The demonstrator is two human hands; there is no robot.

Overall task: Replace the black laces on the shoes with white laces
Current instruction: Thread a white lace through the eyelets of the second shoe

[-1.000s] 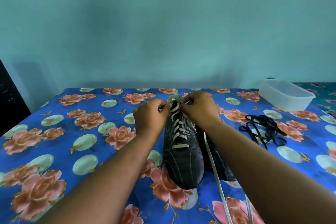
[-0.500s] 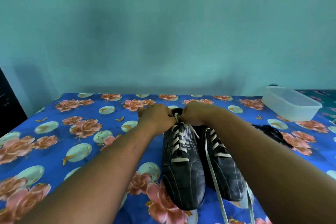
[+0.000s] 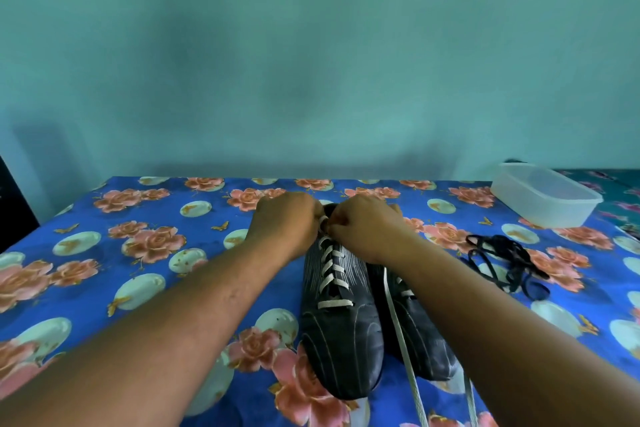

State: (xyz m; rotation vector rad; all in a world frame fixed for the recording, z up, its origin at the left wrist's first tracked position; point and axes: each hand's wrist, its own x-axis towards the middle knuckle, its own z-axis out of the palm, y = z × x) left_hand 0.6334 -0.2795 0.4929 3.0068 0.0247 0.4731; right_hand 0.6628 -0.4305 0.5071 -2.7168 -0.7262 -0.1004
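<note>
We are working at the top eyelets of the left-hand dark grey leather shoe (image 3: 341, 322), which is sitting toe towards us on the bench covered in a blue cloth printed with pink roses (image 3: 145, 253); our left hand (image 3: 285, 227) and right hand (image 3: 367, 229) are both curling their fingers round the ends of its flat white lace (image 3: 332, 274), pinching them just above the tongue; the second dark shoe (image 3: 420, 336) is lying touching the first, its own white lace (image 3: 398, 333) trailing loose towards us; the removed black laces (image 3: 509, 262) are lying in a tangle to the right, near a clear plastic tub (image 3: 547, 196); we are judging that uneven pulling could leave one end short, or a slipping pinch could slacken the upper crossings.
</note>
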